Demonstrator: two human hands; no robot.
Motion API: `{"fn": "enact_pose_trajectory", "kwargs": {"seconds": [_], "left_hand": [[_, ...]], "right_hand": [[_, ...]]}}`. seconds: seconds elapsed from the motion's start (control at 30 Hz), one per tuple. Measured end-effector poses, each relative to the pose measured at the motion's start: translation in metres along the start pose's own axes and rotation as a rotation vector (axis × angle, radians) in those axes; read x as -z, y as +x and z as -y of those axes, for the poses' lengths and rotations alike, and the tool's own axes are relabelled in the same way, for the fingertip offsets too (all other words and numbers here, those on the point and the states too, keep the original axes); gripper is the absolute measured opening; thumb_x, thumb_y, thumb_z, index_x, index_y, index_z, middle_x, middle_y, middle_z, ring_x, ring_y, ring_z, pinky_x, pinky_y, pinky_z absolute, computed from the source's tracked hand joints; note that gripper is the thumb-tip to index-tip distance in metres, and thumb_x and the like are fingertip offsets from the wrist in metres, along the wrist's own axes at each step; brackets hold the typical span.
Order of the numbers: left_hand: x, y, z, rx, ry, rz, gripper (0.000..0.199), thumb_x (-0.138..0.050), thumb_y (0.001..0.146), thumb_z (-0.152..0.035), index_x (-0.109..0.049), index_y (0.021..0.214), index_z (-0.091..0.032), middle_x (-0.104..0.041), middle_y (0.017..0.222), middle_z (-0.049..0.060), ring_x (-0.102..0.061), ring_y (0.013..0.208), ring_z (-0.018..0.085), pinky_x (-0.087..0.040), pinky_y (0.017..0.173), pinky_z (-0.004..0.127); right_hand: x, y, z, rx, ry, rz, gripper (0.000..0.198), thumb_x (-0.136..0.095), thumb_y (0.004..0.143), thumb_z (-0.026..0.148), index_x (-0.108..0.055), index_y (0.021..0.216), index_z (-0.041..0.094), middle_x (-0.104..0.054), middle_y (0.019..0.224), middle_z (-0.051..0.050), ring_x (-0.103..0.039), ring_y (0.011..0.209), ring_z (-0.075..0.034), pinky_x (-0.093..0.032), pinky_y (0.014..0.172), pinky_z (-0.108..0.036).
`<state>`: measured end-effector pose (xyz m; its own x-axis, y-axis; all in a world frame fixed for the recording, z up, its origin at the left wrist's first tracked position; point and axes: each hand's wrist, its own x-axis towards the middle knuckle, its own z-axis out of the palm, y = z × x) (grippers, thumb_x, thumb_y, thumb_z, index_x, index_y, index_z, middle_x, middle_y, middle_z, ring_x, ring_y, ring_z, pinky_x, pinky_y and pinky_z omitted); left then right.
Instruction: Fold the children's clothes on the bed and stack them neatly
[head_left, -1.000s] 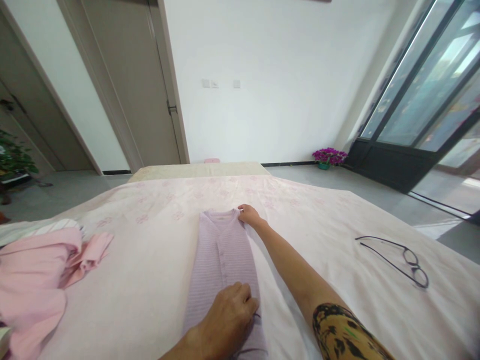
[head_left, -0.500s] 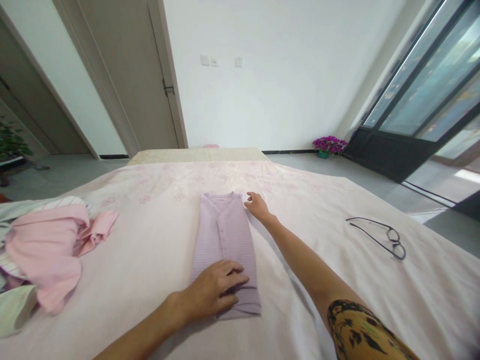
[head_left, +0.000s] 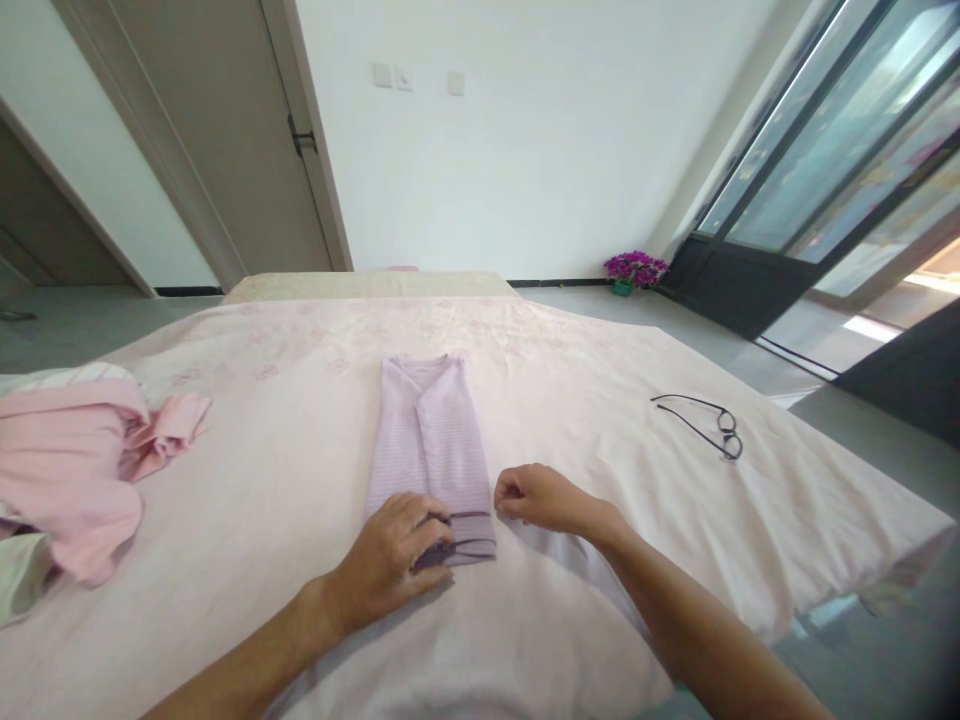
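The folded lilac garment (head_left: pixel 431 445) lay mid-bed (head_left: pixel 600 400), hem toward the near edge. The left hand (head_left: pixel 394 560) grasped that hem; the right hand (head_left: pixel 536 497), loosely curled beside it, held nothing. An uneven pull could skew the fold.

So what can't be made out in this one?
Head view only:
- Near hem of the lilac top: covered by the left hand.
- Right hand: fingers curled under, so any hold on the cloth is unclear.
- Pink clothes pile: cut off by the left edge.
- Glasses: too small for detail.
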<state>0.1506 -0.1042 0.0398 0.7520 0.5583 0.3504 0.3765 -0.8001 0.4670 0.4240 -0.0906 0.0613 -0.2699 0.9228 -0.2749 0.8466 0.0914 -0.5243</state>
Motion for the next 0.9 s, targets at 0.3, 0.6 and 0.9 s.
{"fn": "enact_pose_trajectory", "kwargs": {"seconds": [0.3, 0.6, 0.9], "left_hand": [[0.027, 0.016, 0.092, 0.744, -0.289, -0.458, 0.043, -0.059, 0.087, -0.034, -0.056, 0.125, -0.016, -0.061, 0.120, 0.011, -0.061, 0.107, 0.022, -0.049, 0.093, 0.035], [0.042, 0.102, 0.170, 1.075, -0.684, -0.501, 0.042, -0.070, 0.076, -0.033, -0.063, 0.107, -0.006, -0.064, 0.070, 0.005, -0.060, 0.062, 0.017, -0.044, 0.056, 0.026], [0.049, 0.128, 0.200, 0.916, -0.617, -0.576, 0.032, -0.073, 0.066, -0.040, -0.068, 0.082, -0.013, -0.066, 0.067, 0.004, -0.060, 0.067, 0.018, -0.042, 0.059, 0.025]], "right_hand": [[0.011, 0.073, -0.034, -0.139, 0.524, -0.265, 0.042, -0.063, 0.086, 0.025, -0.058, 0.126, 0.015, -0.069, 0.104, -0.009, -0.064, 0.070, -0.012, -0.049, 0.058, -0.021], [0.042, 0.196, 0.000, -0.357, 0.811, -0.360, 0.057, -0.070, 0.082, 0.030, -0.048, 0.130, 0.007, -0.067, 0.087, -0.009, -0.056, 0.057, -0.011, -0.047, 0.048, -0.022], [0.049, 0.235, 0.008, -0.249, 0.833, -0.288, 0.017, -0.071, 0.073, 0.021, -0.061, 0.086, 0.016, -0.058, 0.060, 0.002, -0.053, 0.053, -0.010, -0.040, 0.049, -0.019]]}}
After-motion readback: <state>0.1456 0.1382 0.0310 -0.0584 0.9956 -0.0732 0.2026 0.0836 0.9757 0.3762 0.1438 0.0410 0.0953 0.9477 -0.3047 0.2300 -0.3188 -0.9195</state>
